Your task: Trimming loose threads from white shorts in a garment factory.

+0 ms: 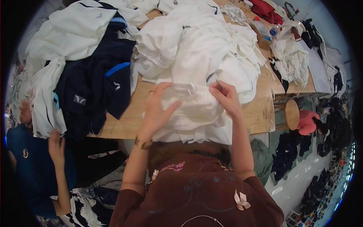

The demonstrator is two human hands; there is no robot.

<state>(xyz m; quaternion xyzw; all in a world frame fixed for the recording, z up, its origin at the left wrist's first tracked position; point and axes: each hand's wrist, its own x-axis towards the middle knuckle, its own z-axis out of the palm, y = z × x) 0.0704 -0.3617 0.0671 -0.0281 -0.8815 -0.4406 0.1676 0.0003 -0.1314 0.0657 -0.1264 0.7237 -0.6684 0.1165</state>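
White garment is held between both hands at the near edge of the table, directly in front of the body. Left hand is laid flat and open-fingered against the garment's left side, pressing rather than pinching. Right hand is closed on the top edge, thumb and fingers pinched around the fabric. Garment's long axis runs left to right between the hands; the lower part is draped over the table edge toward the body. Both hands are equally near, in contact. White pile lies just beyond, touching. Navy pile sits to the left, apart.
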